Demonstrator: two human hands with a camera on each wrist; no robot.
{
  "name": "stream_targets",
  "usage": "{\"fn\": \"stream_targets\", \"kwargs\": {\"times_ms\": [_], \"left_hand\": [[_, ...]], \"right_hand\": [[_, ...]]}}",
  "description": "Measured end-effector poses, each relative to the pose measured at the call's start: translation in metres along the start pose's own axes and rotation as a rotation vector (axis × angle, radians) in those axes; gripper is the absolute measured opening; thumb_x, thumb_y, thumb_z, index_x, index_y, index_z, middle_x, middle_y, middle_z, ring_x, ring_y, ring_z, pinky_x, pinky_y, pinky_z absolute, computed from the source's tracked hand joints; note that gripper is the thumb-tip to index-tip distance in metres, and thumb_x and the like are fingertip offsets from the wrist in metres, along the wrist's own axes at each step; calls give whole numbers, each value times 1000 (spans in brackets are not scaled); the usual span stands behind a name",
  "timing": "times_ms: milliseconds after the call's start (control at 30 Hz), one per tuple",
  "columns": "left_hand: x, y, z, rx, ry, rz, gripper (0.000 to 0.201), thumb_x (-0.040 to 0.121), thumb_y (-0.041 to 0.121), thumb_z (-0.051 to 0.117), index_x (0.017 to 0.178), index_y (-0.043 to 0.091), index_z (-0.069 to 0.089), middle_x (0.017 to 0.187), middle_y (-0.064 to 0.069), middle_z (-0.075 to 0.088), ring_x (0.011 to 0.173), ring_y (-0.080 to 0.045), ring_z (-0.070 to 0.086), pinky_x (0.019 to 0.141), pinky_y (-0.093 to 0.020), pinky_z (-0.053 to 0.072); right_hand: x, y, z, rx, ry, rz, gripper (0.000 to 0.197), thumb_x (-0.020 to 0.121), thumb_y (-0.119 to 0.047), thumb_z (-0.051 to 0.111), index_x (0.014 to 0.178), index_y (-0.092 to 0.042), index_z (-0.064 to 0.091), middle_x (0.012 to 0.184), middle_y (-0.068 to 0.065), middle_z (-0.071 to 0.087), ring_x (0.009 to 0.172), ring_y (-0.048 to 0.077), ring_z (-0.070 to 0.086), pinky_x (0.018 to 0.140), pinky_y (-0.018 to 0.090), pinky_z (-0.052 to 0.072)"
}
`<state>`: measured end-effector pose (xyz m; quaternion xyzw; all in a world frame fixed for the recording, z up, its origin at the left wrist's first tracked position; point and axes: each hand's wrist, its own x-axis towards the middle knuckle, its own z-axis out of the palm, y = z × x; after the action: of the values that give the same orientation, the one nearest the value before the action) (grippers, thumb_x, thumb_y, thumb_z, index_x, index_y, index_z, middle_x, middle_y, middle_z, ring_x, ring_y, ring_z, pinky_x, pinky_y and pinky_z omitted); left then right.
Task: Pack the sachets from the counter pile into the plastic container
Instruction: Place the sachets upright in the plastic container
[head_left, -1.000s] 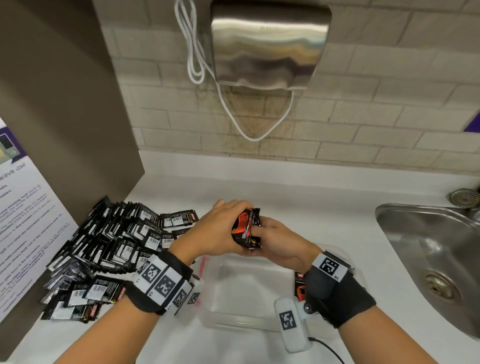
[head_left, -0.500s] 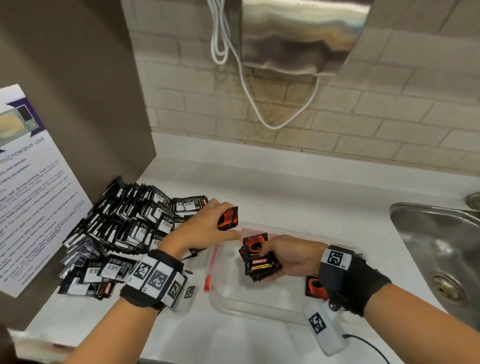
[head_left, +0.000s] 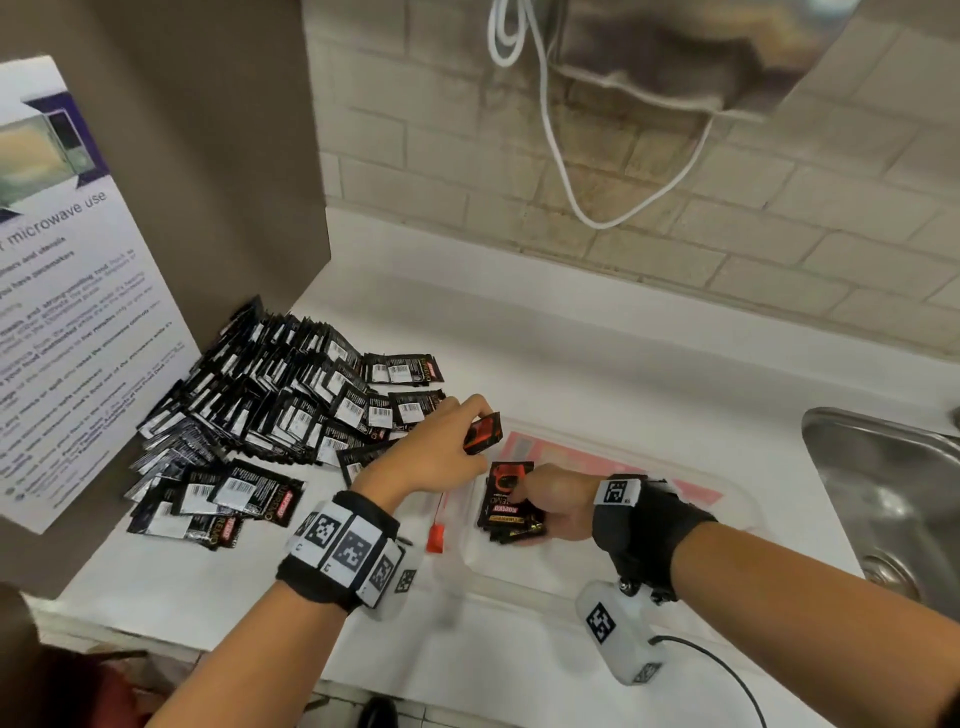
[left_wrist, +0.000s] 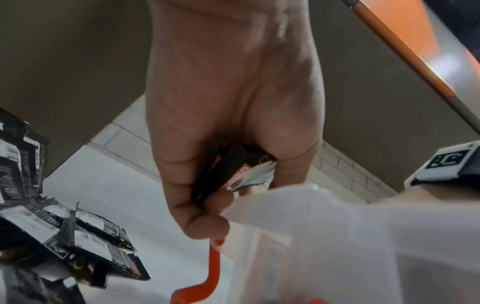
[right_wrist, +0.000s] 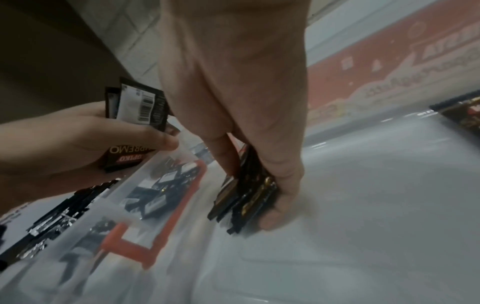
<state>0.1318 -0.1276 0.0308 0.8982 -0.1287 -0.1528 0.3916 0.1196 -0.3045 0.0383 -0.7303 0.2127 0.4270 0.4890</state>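
Since half a second ago the right hand (head_left: 558, 501) has sunk lower into the container (head_left: 730, 512), and its stack (head_left: 506, 506) now stands on edge against the floor of the container rather than being held above it. A second ago both hands were together on one bundle over the container; now they are apart. The left hand (head_left: 441, 457) has hardly shifted from half a second ago and stays above the container's left rim.

The right hand's thumb and fingers (right_wrist: 280, 185) are curled round the stack, thumb on one face, fingers on the other, with the stack's lower edges touching the container floor. The stack sits near the container's left end, directly under and left of the palm.

The left hand pinches a few sachets (head_left: 483, 431) between thumb and fingers (left_wrist: 207, 205); in the right wrist view at least two sachets overlap in that grip. They are held in the air just above and left of the stack, not touching it.

Another sachet (right_wrist: 459, 112) lies flat on the container floor, well to the right of the stack. The pile (head_left: 270, 405) covers the counter (head_left: 571, 353) left of the container, just beside the left hand and reaching back to the brown panel (head_left: 218, 156). A red latch (head_left: 436, 530) hangs at the container's left end. The sink (head_left: 893, 499) is on the far right.
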Motion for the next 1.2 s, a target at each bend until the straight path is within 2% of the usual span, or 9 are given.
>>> {"fn": "stream_targets", "kwargs": {"times_ms": [133, 267, 367, 467, 567, 700, 900, 1033, 1200], "left_hand": [[0, -1, 0, -3, -5, 4, 34, 89, 16, 64, 116, 27, 46, 105, 1, 44, 86, -10, 50, 64, -20, 35], [0, 0, -2, -12, -19, 9, 35, 90, 16, 65, 118, 27, 46, 106, 2, 43, 88, -9, 51, 65, -20, 37], [0, 0, -2, -17, -18, 11, 35, 90, 17, 65, 117, 28, 45, 105, 4, 43, 86, -8, 50, 65, -20, 36], [1, -1, -2, -22, -16, 6, 36, 90, 18, 66, 117, 30, 44, 104, 4, 43, 85, -8, 51, 64, -19, 37], [1, -1, -1, -22, -13, 7, 37, 90, 19, 66, 117, 30, 44, 105, 3, 43, 86, -10, 52, 64, -20, 37], [1, 0, -2, -36, -15, 9, 37, 90, 18, 67, 118, 28, 46, 108, 1, 45, 91, -13, 54, 69, -20, 41], [0, 1, -2, -36, -19, 0, 37, 90, 18, 67, 118, 27, 46, 111, -1, 46, 97, -18, 56, 77, -24, 47], [0, 1, -1, -24, -7, -4, 36, 89, 19, 66, 117, 29, 46, 105, 3, 44, 88, -12, 53, 67, -21, 39], [1, 1, -1, -6, -1, -1, 37, 88, 21, 68, 112, 34, 43, 103, 5, 43, 83, -8, 51, 63, -18, 36]], "right_hand": [[5, -5, 2, -241, 94, 38, 19, 102, -8, 47, 118, -9, 56, 92, 6, 63, 78, 20, 60, 84, 39, 53], [7, -8, 5, -111, 48, 60, 22, 99, 2, 51, 118, -6, 55, 89, 9, 64, 73, 21, 64, 66, 38, 56], [10, -7, 6, -46, 44, 45, 27, 96, 8, 54, 120, -4, 56, 90, 11, 66, 72, 23, 67, 61, 39, 58], [11, -7, 2, -188, 93, 39, 25, 94, -2, 62, 118, -8, 59, 94, 8, 67, 83, 24, 67, 76, 42, 58], [11, -7, -4, -295, 141, 34, 24, 92, -10, 67, 115, -9, 60, 94, 6, 66, 82, 21, 66, 70, 38, 58], [11, -8, -8, -236, 117, 52, 38, 93, -7, 67, 130, -2, 56, 116, 20, 68, 101, 34, 69, 89, 45, 59], [4, -8, -13, -308, 95, 114, 45, 92, -29, 71, 129, -11, 53, 104, 11, 60, 88, 28, 61, 60, 38, 56], [0, -6, -9, -290, 35, 140, 21, 93, -18, 69, 108, -8, 58, 101, 15, 64, 84, 32, 69, 77, 44, 62], [1, -7, -2, -225, 3, 36, 39, 95, 4, 58, 133, 5, 50, 132, 26, 59, 107, 33, 64, 100, 45, 52]]}}
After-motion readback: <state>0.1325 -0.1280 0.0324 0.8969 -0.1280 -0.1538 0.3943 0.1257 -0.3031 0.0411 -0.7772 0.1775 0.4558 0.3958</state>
